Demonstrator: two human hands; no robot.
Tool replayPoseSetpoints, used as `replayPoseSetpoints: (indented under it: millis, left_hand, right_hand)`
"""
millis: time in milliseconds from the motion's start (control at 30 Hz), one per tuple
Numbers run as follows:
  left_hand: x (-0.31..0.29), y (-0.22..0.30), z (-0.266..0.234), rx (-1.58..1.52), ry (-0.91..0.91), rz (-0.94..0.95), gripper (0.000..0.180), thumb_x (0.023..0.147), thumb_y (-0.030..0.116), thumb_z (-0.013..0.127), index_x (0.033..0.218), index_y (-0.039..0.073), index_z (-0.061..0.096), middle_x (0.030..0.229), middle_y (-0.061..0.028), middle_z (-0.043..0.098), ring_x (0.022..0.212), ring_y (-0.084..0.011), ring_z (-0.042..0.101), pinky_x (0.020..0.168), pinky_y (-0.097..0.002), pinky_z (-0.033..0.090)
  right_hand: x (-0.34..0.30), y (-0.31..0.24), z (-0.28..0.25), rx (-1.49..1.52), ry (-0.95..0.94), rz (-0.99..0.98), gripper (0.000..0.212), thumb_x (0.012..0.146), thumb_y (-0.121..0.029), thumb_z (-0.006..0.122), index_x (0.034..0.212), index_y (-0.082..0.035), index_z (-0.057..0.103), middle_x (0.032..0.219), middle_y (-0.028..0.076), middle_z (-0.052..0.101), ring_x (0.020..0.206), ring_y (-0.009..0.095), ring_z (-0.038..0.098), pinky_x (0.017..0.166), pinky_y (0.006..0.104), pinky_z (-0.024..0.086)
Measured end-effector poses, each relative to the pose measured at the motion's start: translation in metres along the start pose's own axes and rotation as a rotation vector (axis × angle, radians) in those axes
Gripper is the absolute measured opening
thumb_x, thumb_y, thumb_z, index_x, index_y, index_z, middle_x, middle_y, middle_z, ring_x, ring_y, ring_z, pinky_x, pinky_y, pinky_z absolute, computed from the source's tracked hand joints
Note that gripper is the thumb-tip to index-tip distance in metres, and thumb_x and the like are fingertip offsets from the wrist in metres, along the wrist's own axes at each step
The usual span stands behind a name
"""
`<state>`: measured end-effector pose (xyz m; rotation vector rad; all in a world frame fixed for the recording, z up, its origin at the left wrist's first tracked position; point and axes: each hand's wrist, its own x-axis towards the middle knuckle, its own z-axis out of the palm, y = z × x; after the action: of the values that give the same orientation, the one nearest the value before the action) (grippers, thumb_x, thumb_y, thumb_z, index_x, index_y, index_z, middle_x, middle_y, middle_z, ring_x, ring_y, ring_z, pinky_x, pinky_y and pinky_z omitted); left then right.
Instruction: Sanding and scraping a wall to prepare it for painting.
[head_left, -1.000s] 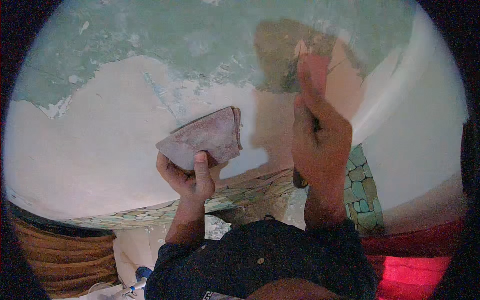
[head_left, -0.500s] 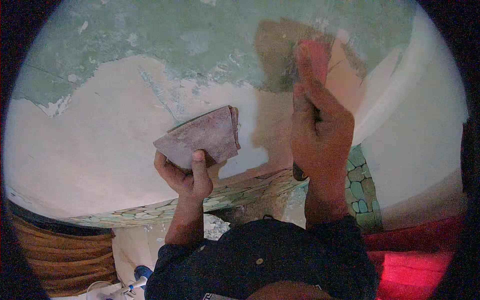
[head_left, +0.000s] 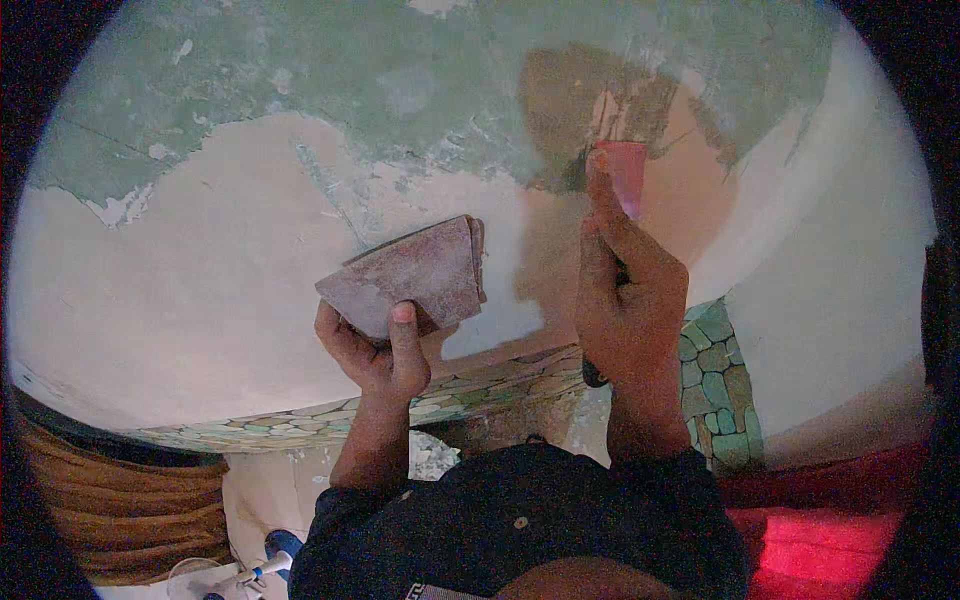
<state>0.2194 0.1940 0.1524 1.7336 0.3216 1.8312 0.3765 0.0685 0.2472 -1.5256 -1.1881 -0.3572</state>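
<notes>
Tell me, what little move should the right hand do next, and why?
Perhaps push the scraper in the right hand gently upward. Green coating lies above its blade, while much of the wall lower down looks pale. The left hand just holds a folded sheet.

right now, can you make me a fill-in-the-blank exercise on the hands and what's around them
1. The left hand holds a folded sheet with its ____ pressed on the front face.
2. The right hand grips a flat tool, which is to the ____ of the sheet.
3. Above its pale lower part, the wall is mostly ____.
4. The bright fabric at the lower right is ____.

Missing words: thumb; right; green; red.
</notes>
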Motion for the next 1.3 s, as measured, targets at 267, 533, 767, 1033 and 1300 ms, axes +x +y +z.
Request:
replayPoseSetpoints:
  millis: [267, 533, 767, 1033, 1300]
  left_hand:
    - [-0.001, 0.002, 0.001, -0.028, 0.027, -0.071, 0.060, 0.086, 0.018, 0.061, 0.126, -0.002, 0.022, 0.119, -0.0207, 0.042, 0.106, -0.0241, 0.047, 0.091, -0.0373, 0.040]
    - [0.000, -0.002, 0.003, -0.007, 0.033, -0.029, 0.060, 0.085, 0.017, 0.061, 0.126, -0.002, 0.022, 0.120, -0.0216, 0.041, 0.108, -0.0250, 0.047, 0.091, -0.0383, 0.040]
    - [-0.002, 0.000, 0.001, 0.007, 0.018, -0.044, 0.060, 0.086, 0.018, 0.062, 0.126, -0.002, 0.022, 0.120, -0.0212, 0.041, 0.108, -0.0248, 0.047, 0.092, -0.0379, 0.040]
    - [-0.002, 0.000, 0.000, 0.024, 0.003, -0.013, 0.058, 0.086, 0.015, 0.060, 0.127, -0.002, 0.022, 0.119, -0.0206, 0.042, 0.107, -0.0240, 0.047, 0.090, -0.0371, 0.041]
    - [-0.001, 0.002, 0.000, -0.019, 0.054, -0.123, 0.072, 0.080, 0.029, 0.069, 0.129, 0.002, 0.024, 0.122, -0.0174, 0.041, 0.112, -0.0262, 0.045, 0.095, -0.0413, 0.038]
  right_hand:
    - [0.008, -0.010, -0.002, 0.025, 0.018, 0.055, 0.044, 0.086, 0.005, 0.048, 0.128, -0.009, 0.052, 0.122, 0.012, 0.058, 0.073, 0.003, 0.049, 0.064, 0.0185, 0.042]
    - [0.018, -0.001, 0.006, 0.049, 0.104, -0.151, 0.045, 0.086, 0.005, 0.048, 0.129, -0.010, 0.051, 0.112, 0.008, 0.064, 0.066, 0.003, 0.044, 0.059, 0.0181, 0.039]
    - [0.004, -0.006, -0.005, 0.035, -0.094, 0.104, 0.045, 0.086, 0.005, 0.048, 0.129, -0.012, 0.051, 0.129, 0.012, 0.052, 0.075, 0.001, 0.048, 0.062, 0.0169, 0.040]
    - [0.003, -0.002, 0.003, 0.137, -0.026, -0.028, 0.045, 0.086, 0.009, 0.044, 0.127, -0.006, 0.051, 0.136, 0.014, 0.044, 0.134, 0.025, 0.028, 0.110, 0.0352, 0.018]
    - [0.014, -0.014, 0.001, 0.191, 0.028, -0.032, 0.044, 0.087, 0.008, 0.044, 0.128, -0.005, 0.051, 0.136, 0.015, 0.044, 0.131, 0.025, 0.033, 0.108, 0.0336, 0.023]
